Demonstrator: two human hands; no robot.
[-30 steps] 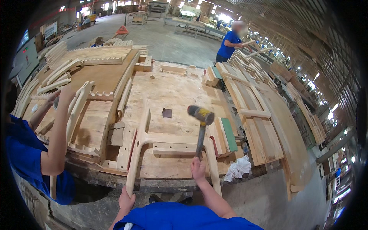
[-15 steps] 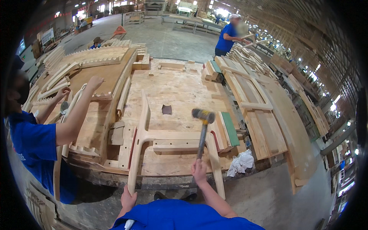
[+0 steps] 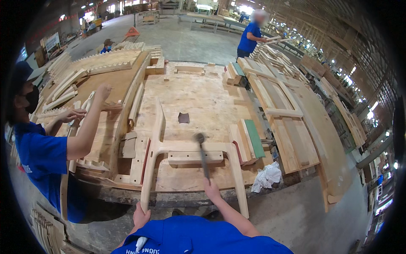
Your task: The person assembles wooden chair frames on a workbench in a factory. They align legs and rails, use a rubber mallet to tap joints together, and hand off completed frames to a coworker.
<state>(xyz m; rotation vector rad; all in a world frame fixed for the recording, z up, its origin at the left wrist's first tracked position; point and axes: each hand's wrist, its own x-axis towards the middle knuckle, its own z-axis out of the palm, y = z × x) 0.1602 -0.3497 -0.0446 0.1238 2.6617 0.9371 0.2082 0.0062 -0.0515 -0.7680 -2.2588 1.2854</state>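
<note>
A pale wooden chair frame [image 3: 182, 146], with two legs joined by a crossbar and one long upright, lies on the workbench [image 3: 198, 101] in front of me. My left hand [image 3: 141, 216] is closed round the near end of its left leg. In my right hand [image 3: 212, 191] is the handle of a mallet [image 3: 204, 158]. Its head is blurred by motion and appears over the crossbar; I cannot tell whether it touches the wood. Between the legs, just nearer than the crossbar, sits a wooden block with holes [image 3: 196, 158].
Wooden blocks with a green strip [image 3: 253, 139] and a crumpled white cloth [image 3: 266, 177] lie right of the frame. At left, a co-worker in blue [image 3: 44, 148] handles wooden parts. Another person [image 3: 250, 38] stands by stacked pieces at the far right. A dark patch [image 3: 183, 118] marks the bench.
My right hand and the mallet have moved left, the head from near the right leg to over the crossbar. My left hand stays on the leg. The left co-worker's hands have shifted.
</note>
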